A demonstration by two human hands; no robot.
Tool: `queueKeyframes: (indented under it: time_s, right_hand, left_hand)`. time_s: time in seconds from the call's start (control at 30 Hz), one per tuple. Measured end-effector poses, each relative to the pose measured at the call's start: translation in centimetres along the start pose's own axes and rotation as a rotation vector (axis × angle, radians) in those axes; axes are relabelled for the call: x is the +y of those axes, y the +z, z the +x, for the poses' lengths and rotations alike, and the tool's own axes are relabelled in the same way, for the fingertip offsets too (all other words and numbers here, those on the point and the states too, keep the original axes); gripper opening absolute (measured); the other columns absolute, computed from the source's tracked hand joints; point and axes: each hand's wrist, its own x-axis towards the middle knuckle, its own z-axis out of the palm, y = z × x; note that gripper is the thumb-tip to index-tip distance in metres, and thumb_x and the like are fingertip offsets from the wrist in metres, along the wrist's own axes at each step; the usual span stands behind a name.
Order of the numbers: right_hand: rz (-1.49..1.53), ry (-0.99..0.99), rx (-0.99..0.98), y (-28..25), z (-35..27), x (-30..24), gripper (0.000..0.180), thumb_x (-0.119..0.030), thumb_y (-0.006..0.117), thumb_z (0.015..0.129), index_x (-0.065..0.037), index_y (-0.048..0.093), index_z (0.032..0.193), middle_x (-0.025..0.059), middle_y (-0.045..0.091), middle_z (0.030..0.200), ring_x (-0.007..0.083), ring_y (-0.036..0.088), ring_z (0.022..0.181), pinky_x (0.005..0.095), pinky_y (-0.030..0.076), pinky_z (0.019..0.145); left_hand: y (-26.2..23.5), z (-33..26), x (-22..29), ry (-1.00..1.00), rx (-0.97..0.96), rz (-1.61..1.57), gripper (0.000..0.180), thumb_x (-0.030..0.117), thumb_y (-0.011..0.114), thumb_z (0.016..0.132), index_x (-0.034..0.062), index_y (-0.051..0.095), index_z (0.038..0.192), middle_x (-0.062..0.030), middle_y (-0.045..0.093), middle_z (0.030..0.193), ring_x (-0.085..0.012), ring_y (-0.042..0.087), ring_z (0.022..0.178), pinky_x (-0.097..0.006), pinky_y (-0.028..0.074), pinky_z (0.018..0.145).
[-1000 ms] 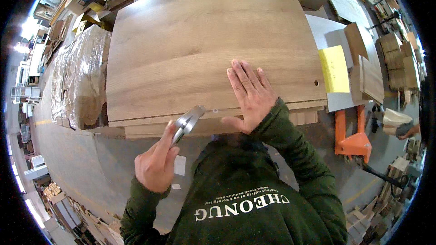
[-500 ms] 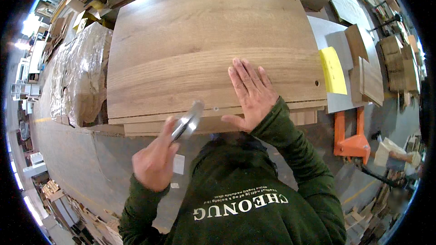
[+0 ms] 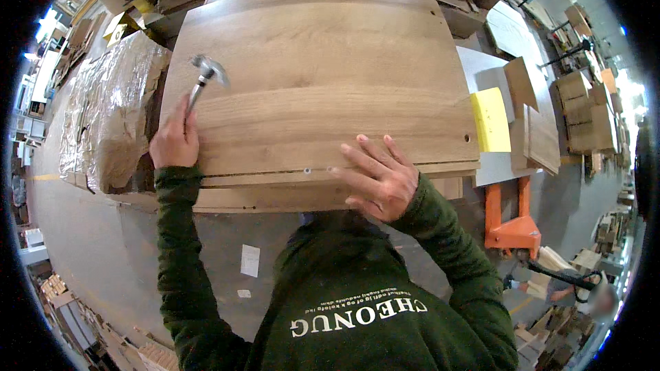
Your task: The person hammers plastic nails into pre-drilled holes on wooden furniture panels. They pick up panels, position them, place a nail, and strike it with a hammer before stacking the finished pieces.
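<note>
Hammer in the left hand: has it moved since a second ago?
Yes. The hammer has swung up and to the left: its head was at the near edge of the wooden panel, and is now over the panel's left side. The left hand grips its handle.

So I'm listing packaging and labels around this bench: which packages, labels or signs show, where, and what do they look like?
Wrapped bundle: left of the wooden panel, beside the left hand; bulky, in crinkled clear film.
Cardboard boxes: stacked at far right; brown, rectangular.
Yellow sheet: at the panel's right edge; rectangular, plain yellow.
Paper slip: on the floor; small, white, rectangular.
</note>
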Motion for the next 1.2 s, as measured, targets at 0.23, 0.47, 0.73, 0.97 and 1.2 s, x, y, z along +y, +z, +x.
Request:
queueKeyframes:
  time_s: [0.23,0.47,0.73,0.97,1.2]
  right_hand:
    - [-0.003,0.151,0.01,-0.6,0.2,-1.8,0.046,-0.041,0.06,0.066,-0.019,0.053,0.107,0.0076,0.039,0.124,0.029,0.033,0.117,0.0516,0.022,0.094]
    - [-0.02,0.157,-0.06,-0.8,1.4,-2.8,0.054,-0.047,0.061,0.062,-0.021,0.052,0.109,0.0067,0.038,0.125,0.0323,0.031,0.117,0.0574,0.024,0.089]
    - [-0.075,0.154,-0.016,0.5,3.8,-4.8,0.063,-0.053,0.059,0.06,-0.024,0.046,0.115,0.007,0.034,0.127,0.0327,0.027,0.119,0.0606,0.021,0.088]
    - [-0.088,0.14,-0.059,0.2,2.0,-4.3,0.062,-0.051,0.057,0.063,-0.021,0.045,0.116,0.0068,0.034,0.128,0.0294,0.029,0.119,0.0566,0.02,0.091]
    - [-0.134,0.236,0.006,0.2,0.6,-4.4,0.061,-0.05,0.056,0.066,-0.017,0.045,0.116,0.0056,0.036,0.126,0.025,0.03,0.119,0.0516,0.019,0.095]
  left_hand:
    - [1.5,-0.5,0.1,0.015,0.066,-0.019,0.019,0.028,0.05,0.079,0.0152,0.055,0.092,-0.0065,0.056,0.074,-0.0265,0.055,0.063,-0.034,0.044,0.053]
    - [1.4,-0.5,-0.5,-0.02,0.047,-0.037,0.018,0.029,0.049,0.079,0.0139,0.055,0.087,-0.0059,0.055,0.072,-0.0269,0.054,0.061,-0.035,0.043,0.052]
    - [0.9,-0.4,-0.4,-0.017,0.022,-0.054,0.017,0.028,0.05,0.078,0.0122,0.055,0.085,-0.006,0.055,0.072,-0.0264,0.054,0.063,-0.035,0.043,0.054]
    - [0.7,-0.3,-0.4,0.004,0.03,-0.09,0.017,0.026,0.05,0.078,0.0115,0.054,0.084,-0.0067,0.055,0.075,-0.027,0.055,0.063,-0.035,0.043,0.054]
    - [0.8,-0.3,-0.4,-0.023,-0.029,-0.056,0.019,0.028,0.048,0.079,0.012,0.054,0.088,-0.0076,0.055,0.078,-0.0286,0.055,0.067,-0.037,0.044,0.055]
